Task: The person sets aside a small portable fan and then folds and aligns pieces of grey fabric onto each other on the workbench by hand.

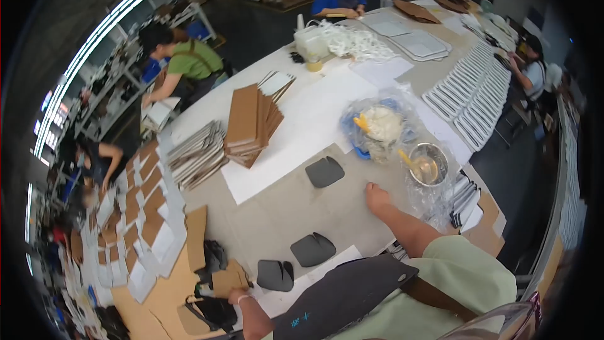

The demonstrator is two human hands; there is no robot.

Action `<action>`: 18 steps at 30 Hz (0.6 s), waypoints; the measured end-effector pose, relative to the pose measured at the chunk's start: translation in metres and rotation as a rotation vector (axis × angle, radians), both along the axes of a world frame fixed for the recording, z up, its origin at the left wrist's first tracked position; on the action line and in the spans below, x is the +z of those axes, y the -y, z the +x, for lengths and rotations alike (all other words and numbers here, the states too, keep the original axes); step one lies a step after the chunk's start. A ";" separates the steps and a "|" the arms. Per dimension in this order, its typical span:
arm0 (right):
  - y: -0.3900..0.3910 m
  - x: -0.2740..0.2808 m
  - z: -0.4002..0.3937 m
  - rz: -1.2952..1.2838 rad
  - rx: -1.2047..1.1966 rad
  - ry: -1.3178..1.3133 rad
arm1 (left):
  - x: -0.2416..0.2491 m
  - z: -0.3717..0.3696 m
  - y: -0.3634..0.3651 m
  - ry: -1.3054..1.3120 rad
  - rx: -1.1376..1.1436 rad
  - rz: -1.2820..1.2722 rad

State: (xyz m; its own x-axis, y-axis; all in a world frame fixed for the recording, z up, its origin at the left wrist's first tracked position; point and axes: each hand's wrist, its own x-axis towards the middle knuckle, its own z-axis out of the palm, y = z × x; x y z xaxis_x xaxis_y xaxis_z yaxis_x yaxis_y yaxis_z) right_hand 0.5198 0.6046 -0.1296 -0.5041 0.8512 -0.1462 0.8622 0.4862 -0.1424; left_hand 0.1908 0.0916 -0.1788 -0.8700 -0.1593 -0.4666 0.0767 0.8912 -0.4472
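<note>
My left hand [237,295] is low on the left, its fingers closed at the edge of a brown cardboard-like piece [230,279]. Black folded pieces [212,313] lie beside that hand. My right hand [377,196] is over the table with its fingers curled in; whatever may be inside is hidden. To its left lies a dark grey notched panel [324,172]. Two similar panels, one [313,250] and another [275,276], rest nearer my apron. Right of my right hand stands a metal bowl [428,164] on plastic film, with a yellow-handled tool [410,161] in it.
A plastic-lined blue basin [363,152] holds pale material. Brown panels [245,119] and a grey-white stack [197,154] stand at the left. Rows of pale frames [469,94] line the far right. Co-workers sit around, one in a green shirt [196,60].
</note>
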 end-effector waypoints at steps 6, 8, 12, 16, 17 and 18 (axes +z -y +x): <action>0.012 0.021 0.012 -0.067 -0.265 -0.156 | 0.027 -0.006 -0.070 0.140 -0.534 -0.252; 0.022 0.046 0.024 -0.163 -0.324 -0.209 | 0.020 -0.003 -0.100 0.043 -0.492 -0.131; 0.043 0.040 0.051 -0.203 -0.223 -0.274 | 0.020 0.019 -0.123 -0.056 -0.412 0.094; 0.047 0.020 0.057 -0.174 -0.185 -0.338 | 0.020 0.042 -0.117 -0.106 -0.292 0.344; 0.041 0.019 0.055 -0.193 -0.193 -0.342 | 0.019 0.047 -0.114 -0.114 -0.258 0.416; 0.037 0.018 0.057 -0.209 -0.198 -0.346 | 0.019 0.052 -0.108 -0.117 -0.225 0.482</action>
